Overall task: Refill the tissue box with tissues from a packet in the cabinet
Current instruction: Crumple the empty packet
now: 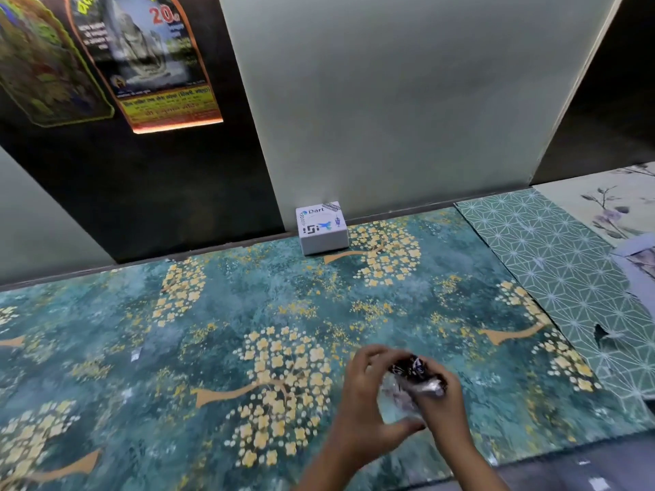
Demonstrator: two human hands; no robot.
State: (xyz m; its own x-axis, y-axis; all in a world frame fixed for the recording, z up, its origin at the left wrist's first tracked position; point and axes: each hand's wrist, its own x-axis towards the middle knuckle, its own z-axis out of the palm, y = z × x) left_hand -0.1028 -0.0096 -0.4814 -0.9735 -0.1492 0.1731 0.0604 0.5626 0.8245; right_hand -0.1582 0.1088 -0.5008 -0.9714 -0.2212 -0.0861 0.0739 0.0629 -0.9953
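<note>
Countertop scene, viewed from my head. One small white box [323,228] printed "Dart" stands at the back edge of the teal floral sheet [219,334], touching the pale wall panel [390,101]; its top looks closed and its contents cannot be seen. To its right lie one green geometric sheet [553,264] and one pale sheet with purple flowers [609,207]. Two posters [149,62] hang on the dark panel at upper left. Nothing stands between my hands and the box, which is well apart from them. My left hand [365,402] and right hand [443,412] meet near the front edge, fingers curled closed around one crumpled clear plastic packet [413,380] with dark printing; blur hides whether tissues remain inside.
</note>
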